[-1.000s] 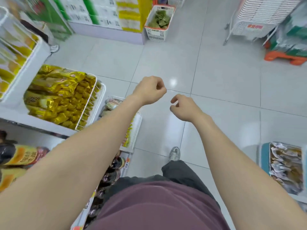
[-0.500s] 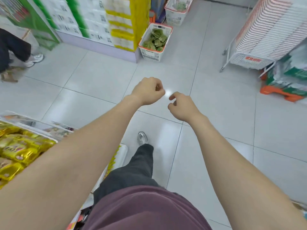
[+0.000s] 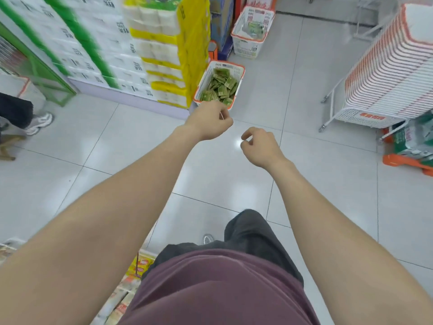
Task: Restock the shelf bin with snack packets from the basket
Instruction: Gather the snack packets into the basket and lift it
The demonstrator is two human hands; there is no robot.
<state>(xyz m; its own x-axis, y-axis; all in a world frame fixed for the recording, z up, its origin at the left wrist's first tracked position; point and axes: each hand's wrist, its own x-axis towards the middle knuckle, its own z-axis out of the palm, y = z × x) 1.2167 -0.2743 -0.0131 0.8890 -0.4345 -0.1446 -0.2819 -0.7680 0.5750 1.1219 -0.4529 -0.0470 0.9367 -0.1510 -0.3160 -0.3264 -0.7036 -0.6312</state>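
A white basket with an orange rim (image 3: 241,72) stands on the floor ahead, against a stack of goods. It holds several green snack packets (image 3: 220,87). My left hand (image 3: 210,123) is stretched forward just short of the basket's near edge, curled into a fist with nothing in it. To its right, my right hand (image 3: 260,146) hangs over the floor tiles with loosely curled fingers and holds nothing. Part of a shelf with yellow and red snack packets (image 3: 140,266) shows at the bottom left, mostly hidden by my left arm.
A second white basket (image 3: 254,29) sits farther back. Stacked tissue packs (image 3: 152,48) line the left of the aisle. A wheeled stand of stacked baskets (image 3: 386,78) fills the right. Another person's leg and shoe (image 3: 35,123) are at the left edge.
I have walked away from the shelf toward the basket, which is now larger and just past my left hand. The shelf bins have slid out of view. Both hands stay empty.
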